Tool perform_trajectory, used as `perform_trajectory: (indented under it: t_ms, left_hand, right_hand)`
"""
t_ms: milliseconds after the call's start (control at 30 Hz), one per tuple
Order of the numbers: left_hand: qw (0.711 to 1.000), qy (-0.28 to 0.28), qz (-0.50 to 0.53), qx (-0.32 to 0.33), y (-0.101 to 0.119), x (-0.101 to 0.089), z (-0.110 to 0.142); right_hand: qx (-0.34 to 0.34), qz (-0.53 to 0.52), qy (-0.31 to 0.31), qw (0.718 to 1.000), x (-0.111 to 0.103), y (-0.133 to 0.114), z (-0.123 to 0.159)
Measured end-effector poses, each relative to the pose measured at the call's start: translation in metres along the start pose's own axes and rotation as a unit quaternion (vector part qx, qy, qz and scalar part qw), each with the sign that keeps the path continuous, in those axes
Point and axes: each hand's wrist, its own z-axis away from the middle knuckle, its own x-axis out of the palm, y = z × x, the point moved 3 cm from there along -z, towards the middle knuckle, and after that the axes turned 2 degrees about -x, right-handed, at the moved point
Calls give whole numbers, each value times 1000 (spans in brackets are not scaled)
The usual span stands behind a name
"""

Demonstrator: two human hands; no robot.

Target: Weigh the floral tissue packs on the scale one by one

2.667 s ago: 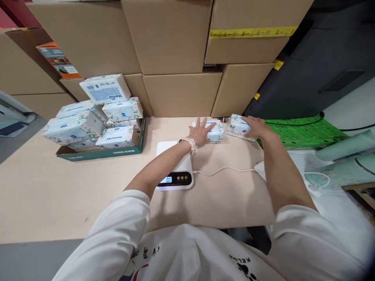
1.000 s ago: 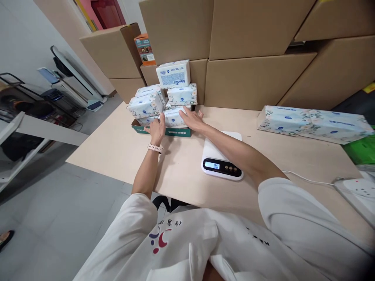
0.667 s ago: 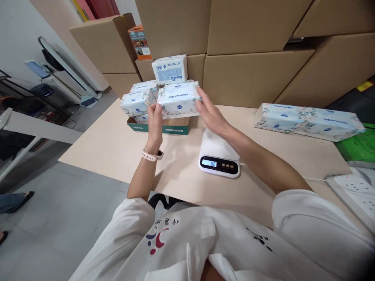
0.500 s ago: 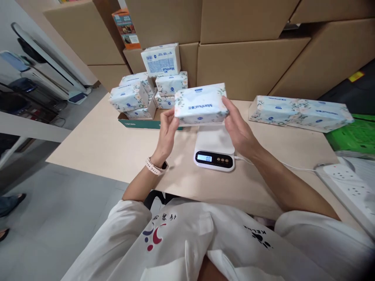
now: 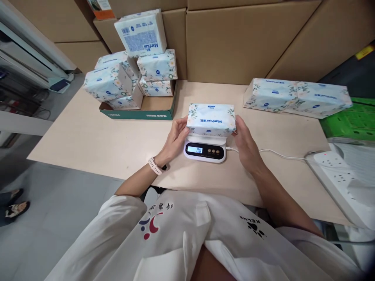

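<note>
Two hands are kept at the ends of one pack (image 5: 211, 120), which is held level between them over the scale (image 5: 205, 151). Its left end is gripped by the left hand (image 5: 175, 140), fingers curled in along the side; its right end is met by the fingers of the right hand (image 5: 247, 146), which are held nearly straight. The pack is pinched between both. Most of the scale's plate is covered by it, and whether the plate is touched cannot be told; 0.0 is shown on the display (image 5: 195, 150).

To the left, a green tray (image 5: 137, 114) is partly filled with stacked packs (image 5: 108, 82), one of them set on top with its printed face turned forward. Bare cardboard is exposed at the tray's front right. To the right, two packs (image 5: 297, 97) are laid end to end on the table (image 5: 140, 146). A white cable (image 5: 278, 152) is run from the scale toward a power strip (image 5: 336, 171). Cartons (image 5: 234, 43) are stacked behind.
</note>
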Motion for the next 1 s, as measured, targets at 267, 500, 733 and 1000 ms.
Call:
perform_trajectory:
  t_ms: [267,500,733,1000]
  left_hand:
    - [994,98,29,-36,-29,-18,-1]
    - [989,114,59,-70,-35,-21,-3]
    - [992,102,39,-63,-33,-20,-1]
    - [991,106,41,-64,-32,-21,-2]
  right_hand:
    - [-22,-3,185,982,-23,14,8]
    - [-3,-11,206,979,-21,10,9]
    - [-9,-14,193,981,-15,3,10]
    - [-7,-19,215,976,-18,2,9]
